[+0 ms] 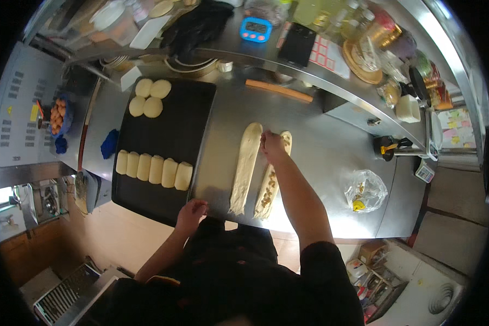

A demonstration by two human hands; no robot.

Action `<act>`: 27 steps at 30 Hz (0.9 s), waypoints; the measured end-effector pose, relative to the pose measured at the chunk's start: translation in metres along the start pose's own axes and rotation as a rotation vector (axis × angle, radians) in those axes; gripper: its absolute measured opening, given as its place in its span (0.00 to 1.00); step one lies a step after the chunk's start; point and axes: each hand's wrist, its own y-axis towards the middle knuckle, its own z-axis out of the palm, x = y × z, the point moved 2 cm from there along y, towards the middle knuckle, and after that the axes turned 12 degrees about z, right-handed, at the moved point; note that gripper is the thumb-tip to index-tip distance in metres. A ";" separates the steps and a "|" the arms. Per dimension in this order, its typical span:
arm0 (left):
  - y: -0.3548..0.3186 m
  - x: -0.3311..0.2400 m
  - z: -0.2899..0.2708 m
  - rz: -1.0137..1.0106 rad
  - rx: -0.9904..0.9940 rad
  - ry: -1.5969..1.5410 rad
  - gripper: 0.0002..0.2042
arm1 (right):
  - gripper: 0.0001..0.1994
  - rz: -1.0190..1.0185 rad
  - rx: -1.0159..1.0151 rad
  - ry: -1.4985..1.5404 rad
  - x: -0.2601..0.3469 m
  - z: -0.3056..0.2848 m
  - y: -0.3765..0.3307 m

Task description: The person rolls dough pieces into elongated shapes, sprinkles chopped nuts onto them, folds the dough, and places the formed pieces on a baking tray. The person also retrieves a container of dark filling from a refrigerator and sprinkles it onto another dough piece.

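Two long flattened dough strips lie side by side on the steel worktop. The left dough strip [246, 165] is plain; brown raisin-like bits [268, 192] are scattered along the right dough strip [286, 143]. Over the far part of that strip is my right hand [271, 145], its fingertips pinched together and reaching toward the gap between the strips. Whatever they may hold is hidden. My left hand [192, 214] rests with curled fingers by the worktop's front edge, beside the near right corner of a black baking tray [163, 130], and nothing shows in it.
On the tray sit round dough balls [153, 107] and a row of rolled dough pieces [155, 169]. A wooden rolling pin [279, 91] lies behind the strips. Right of them is a clear plastic bag [367, 191]. A shelf with a blue timer [255, 29] and jars overhangs the back.
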 end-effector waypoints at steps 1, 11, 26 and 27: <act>-0.004 0.005 -0.010 0.017 -0.019 -0.014 0.10 | 0.19 0.018 -0.009 -0.016 0.003 -0.008 0.023; -0.049 0.034 -0.086 -0.050 -0.133 -0.144 0.10 | 0.18 -0.131 -0.728 -1.043 -0.014 -0.037 0.081; -0.038 0.051 -0.093 -0.019 -0.045 -0.060 0.08 | 0.08 0.055 -0.411 -0.364 -0.073 0.041 -0.057; -0.038 0.051 -0.093 -0.014 -0.037 -0.067 0.08 | 0.08 0.076 -0.384 -0.315 -0.081 0.042 -0.067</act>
